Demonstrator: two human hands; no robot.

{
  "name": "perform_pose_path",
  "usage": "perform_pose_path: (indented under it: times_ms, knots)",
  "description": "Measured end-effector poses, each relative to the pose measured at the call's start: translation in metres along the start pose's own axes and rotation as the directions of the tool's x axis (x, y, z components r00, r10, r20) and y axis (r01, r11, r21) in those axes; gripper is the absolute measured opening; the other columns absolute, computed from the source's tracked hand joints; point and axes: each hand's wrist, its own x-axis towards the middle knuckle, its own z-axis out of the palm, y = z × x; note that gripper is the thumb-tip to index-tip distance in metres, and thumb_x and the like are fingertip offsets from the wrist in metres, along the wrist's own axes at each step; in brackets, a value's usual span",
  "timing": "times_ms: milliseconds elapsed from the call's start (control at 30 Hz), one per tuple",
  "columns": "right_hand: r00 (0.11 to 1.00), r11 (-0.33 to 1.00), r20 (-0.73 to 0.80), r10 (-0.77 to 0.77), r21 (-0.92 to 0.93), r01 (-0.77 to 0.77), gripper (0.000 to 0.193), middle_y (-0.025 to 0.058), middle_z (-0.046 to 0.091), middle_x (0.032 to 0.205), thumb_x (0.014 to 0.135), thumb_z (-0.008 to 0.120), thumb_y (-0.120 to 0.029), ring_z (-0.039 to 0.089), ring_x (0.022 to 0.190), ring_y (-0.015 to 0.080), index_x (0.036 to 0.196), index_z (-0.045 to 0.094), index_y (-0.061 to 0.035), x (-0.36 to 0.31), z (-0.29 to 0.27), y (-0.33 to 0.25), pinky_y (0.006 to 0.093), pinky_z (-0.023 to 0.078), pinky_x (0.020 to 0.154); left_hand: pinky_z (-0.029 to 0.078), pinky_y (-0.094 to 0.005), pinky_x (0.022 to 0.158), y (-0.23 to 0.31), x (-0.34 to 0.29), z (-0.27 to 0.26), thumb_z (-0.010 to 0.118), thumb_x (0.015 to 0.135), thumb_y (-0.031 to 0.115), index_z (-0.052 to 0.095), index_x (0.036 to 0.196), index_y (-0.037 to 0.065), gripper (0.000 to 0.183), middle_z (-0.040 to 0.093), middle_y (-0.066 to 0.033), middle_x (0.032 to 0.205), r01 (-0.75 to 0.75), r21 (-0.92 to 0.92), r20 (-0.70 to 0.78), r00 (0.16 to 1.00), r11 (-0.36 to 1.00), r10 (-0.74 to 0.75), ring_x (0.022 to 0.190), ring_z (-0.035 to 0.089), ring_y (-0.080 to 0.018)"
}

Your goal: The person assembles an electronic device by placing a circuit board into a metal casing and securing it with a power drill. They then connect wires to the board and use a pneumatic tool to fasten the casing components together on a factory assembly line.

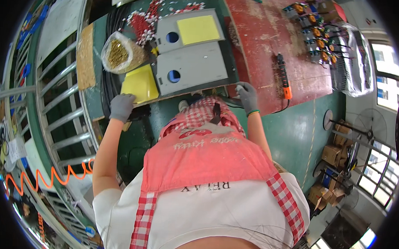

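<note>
Both the worker's left hand [122,107] and right hand [248,98] wear gray gloves and sit well apart along the near edge of the workbench [233,66]. From where I stand, the left one has its fingers bent over at the near corner of some yellow sheets [140,85]; I can't tell whether it grips them or only rests there. The right one is loosely curled by the bench's near right corner, and I can't make out whether anything is pinched in it.

Between and beyond the hands lies a flat gray panel [197,63], with a round hole near its left side and blue showing through. Just behind it is a second gray panel [165,27], also with a round hole, and a yellow sheet [198,30] lies on top. Left of the panels, an open plastic bag [138,56] holds small brass-colored pieces, and a heap of red and white parts [141,26] is spread behind it.

Over on the worn red tabletop [264,43] to the right, a black and orange tool [283,77] lies with its orange end toward the worker.
</note>
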Motion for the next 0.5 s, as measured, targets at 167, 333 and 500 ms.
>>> perform_pose_path:
  times_ms: [167, 333, 500]
  knots:
    - [1.0, 1.0, 0.011, 0.009, 0.0, -0.009, 0.016, -0.001, 0.06, 0.076, 0.085, 0.056, -0.008, 0.049, 0.06, 0.003, 0.097, 0.064, -0.0015, 0.017, -0.002, -0.005, 0.018, 0.041, 0.053, 0.051, -0.0359, 0.072, 0.004, -0.007, 0.018, 0.059, 0.077, 0.02, 0.063, 0.091, 0.012, 0.016, 0.065, -0.0036, 0.093, 0.035, 0.088, -0.144, 0.989, 0.995, -0.022, 0.087, 0.063, -0.022]
    - [0.995, 0.993, 0.017, -0.096, -0.062, 0.097, 0.019, 0.0006, 0.062, 0.081, 0.085, 0.057, -0.011, 0.053, 0.064, 0.0046, 0.101, 0.064, -0.0027, 0.033, -0.003, -0.038, 0.019, 0.043, 0.057, 0.051, -0.0378, 0.069, 0.026, 0.009, -0.058, 0.059, 0.078, 0.013, 0.06, 0.111, 0.007, 0.033, 0.067, -0.0073, 0.096, 0.267, -0.292, -0.558, 0.732, 0.919, -0.39, 0.081, 0.064, -0.0286]
    - [0.961, 0.984, 0.222, -0.164, -0.034, 0.176, 0.026, 0.0055, 0.065, 0.089, 0.085, 0.058, -0.015, 0.059, 0.074, 0.0107, 0.107, 0.064, -0.0031, 0.048, 0.034, -0.071, 0.0247, 0.048, 0.067, 0.05, -0.0301, 0.068, 0.098, 0.068, -0.081, 0.072, 0.076, 0.017, 0.054, 0.117, 0.003, 0.046, 0.066, -0.0091, 0.084, 0.022, -0.959, -0.196, 0.667, 0.281, -0.719, 0.072, 0.063, -0.0177]
